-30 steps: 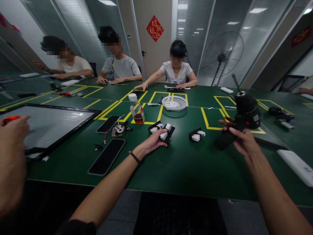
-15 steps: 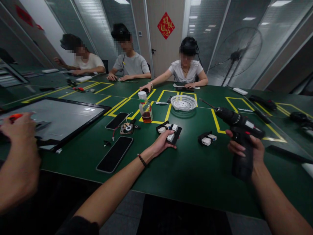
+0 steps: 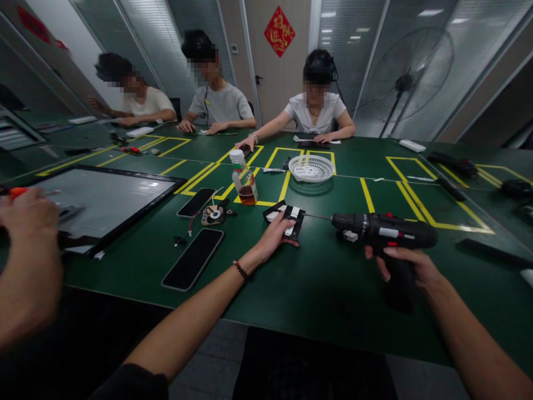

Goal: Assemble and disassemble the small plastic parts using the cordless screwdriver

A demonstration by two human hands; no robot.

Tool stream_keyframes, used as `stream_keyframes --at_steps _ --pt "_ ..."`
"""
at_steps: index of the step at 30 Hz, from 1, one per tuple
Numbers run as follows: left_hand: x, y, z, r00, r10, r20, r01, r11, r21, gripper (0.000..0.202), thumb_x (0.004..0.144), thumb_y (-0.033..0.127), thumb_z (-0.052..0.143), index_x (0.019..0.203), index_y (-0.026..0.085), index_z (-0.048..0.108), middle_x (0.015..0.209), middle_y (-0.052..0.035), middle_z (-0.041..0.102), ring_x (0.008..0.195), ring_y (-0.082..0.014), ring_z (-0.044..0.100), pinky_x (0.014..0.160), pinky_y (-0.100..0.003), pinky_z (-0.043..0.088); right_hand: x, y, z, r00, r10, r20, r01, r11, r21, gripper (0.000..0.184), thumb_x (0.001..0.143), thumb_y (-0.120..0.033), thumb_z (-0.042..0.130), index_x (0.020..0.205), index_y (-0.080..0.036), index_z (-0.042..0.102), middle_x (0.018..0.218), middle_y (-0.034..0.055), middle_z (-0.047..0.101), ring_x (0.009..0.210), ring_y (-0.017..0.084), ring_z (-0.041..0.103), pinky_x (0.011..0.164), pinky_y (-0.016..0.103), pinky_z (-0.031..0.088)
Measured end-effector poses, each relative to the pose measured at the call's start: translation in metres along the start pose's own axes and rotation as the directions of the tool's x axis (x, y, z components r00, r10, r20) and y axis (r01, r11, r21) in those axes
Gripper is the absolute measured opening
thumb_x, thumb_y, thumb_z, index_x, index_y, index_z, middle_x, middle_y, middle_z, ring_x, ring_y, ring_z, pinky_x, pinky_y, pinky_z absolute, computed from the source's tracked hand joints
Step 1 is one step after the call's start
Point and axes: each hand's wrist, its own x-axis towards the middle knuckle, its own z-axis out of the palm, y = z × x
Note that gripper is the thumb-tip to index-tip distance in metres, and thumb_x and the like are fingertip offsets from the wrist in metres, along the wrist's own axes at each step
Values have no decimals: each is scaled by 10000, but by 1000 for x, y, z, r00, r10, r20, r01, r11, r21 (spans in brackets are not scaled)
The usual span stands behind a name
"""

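My left hand [image 3: 275,236] reaches forward on the green table [image 3: 316,283]. Its fingers are closed over the near edge of a small black part with white blocks [image 3: 290,214]. My right hand [image 3: 407,268] grips the handle of a black cordless drill [image 3: 385,230], held level just above the table. The drill's thin bit [image 3: 318,217] points left, with its tip close to the black part. A second small black-and-white part [image 3: 350,236] lies partly hidden behind the drill's chuck.
A co-worker's hand [image 3: 27,222] with an orange screwdriver [image 3: 17,191] is at the far left by a large flat screen panel [image 3: 100,200]. Two phones [image 3: 194,258], a small fan unit [image 3: 215,214], a bottle [image 3: 244,183] and a white basket [image 3: 311,168] lie ahead. Three people sit opposite.
My right hand took the drill from upright on the table, lifted it and swung it level, bit now pointing left at the black part. My left hand stayed on that part.
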Motion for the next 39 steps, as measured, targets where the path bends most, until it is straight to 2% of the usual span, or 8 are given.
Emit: stream_keyframes --at_steps 3,7,15,21,26,29,34,39 --pt "0 -1 1 998 38 -48 -33 993 109 435 841 397 608 1225 206 535 1142 -102 571 934 -232 585 667 -376 609 0 0 0 999 30 36 -29 1000 -5 293 848 -318 629 1084 -148 658 973 135 708 512 175 624 458 300 482" --pt "-2 0 1 991 76 -106 -51 976 213 564 829 404 642 1330 217 462 1216 -119 567 981 -259 605 707 -384 605 -2 -2 -1 999 33 26 -33 999 -9 264 855 -303 621 1064 -149 669 968 123 706 516 162 620 462 284 485" --pt "-4 1 -3 972 162 -172 -82 914 397 545 848 409 630 1327 197 477 1202 -109 627 1070 -251 614 907 -376 526 -2 1 -3 995 83 57 -80 995 -52 279 853 -311 631 1066 -133 662 883 114 708 533 176 632 487 294 498" --pt "-4 0 -4 963 199 -183 -99 889 448 569 837 423 648 1329 189 483 1208 -116 626 1067 -247 611 932 -372 494 -1 2 -1 992 104 72 -99 992 -75 262 870 -317 614 1023 -116 684 778 95 699 521 167 614 474 272 471" --pt "-5 0 -2 958 202 -204 -89 885 457 577 820 412 669 1323 192 494 1210 -113 627 1086 -247 604 952 -375 479 -2 2 -2 994 94 62 -90 994 -63 264 859 -320 630 1025 -122 684 878 115 717 536 166 626 485 278 481" --pt "-6 1 -1 958 202 -201 -95 891 445 571 821 405 671 1320 187 499 1204 -117 630 1087 -253 607 954 -377 479 -2 3 -3 991 116 70 -112 992 -60 269 874 -328 616 1031 -120 683 771 95 703 532 174 621 490 279 486" --pt "-6 1 -2 962 222 -156 -130 882 452 587 839 420 656 1348 191 473 1222 -115 620 1100 -246 600 963 -370 473 -1 4 -3 994 93 59 -89 994 -69 264 868 -327 618 1029 -128 684 933 123 711 552 167 628 510 289 500" --pt "-6 -2 -4 958 226 -177 -123 880 458 616 821 429 678 1351 191 475 1246 -127 607 1149 -260 576 994 -393 454 -1 5 -3 995 83 53 -79 994 -74 249 868 -327 615 1012 -137 687 972 127 710 550 165 629 516 297 502"
